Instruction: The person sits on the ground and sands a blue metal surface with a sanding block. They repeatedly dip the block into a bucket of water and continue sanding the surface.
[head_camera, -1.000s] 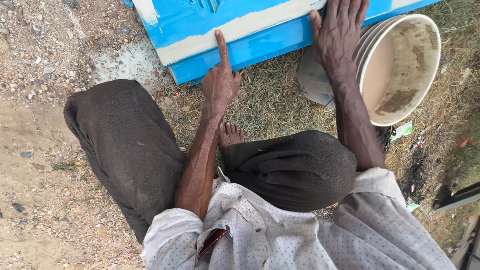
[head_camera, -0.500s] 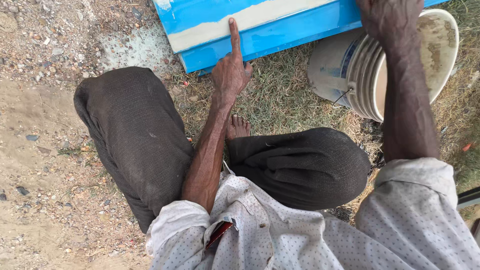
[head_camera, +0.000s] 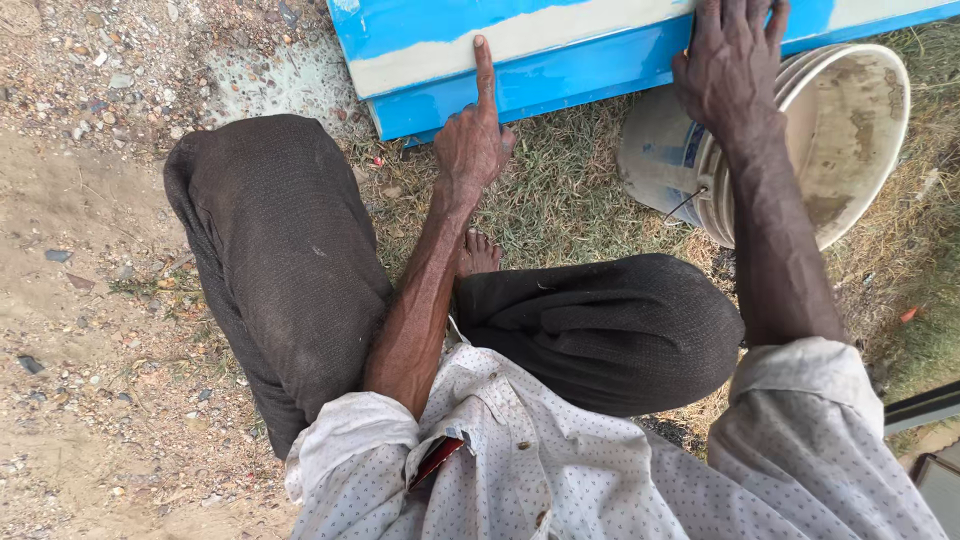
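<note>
Left hand (head_camera: 472, 150) has its forefinger stretched straight out and the other fingers curled under; it holds nothing, and the fingertip presses on the pale filler stripe of the blue panel (head_camera: 560, 75). Beyond and to both sides of that fingertip the panel lies flat on the ground, its near edge just past the knuckles. Below the wrist a bare foot (head_camera: 478, 255) shows on the dry grass (head_camera: 560, 200), between the two dark-trousered knees.

Judging from the pose, the stripe is being smoothed or checked by touch; to do that well the finger should keep an even, light pressure and follow the line of the stripe rather than cross it, so the paste is not dragged onto the blue paint.

Right hand (head_camera: 730, 65) lies spread and flat on the panel's edge, fingers wide, gripping nothing, seemingly steadying the board. Just beneath its wrist a stack of dirty white buckets (head_camera: 850, 130) lies tipped on its side.

The panel's long axis runs left to right across the view, rising slightly towards the right, and the stripe runs with it.
</note>
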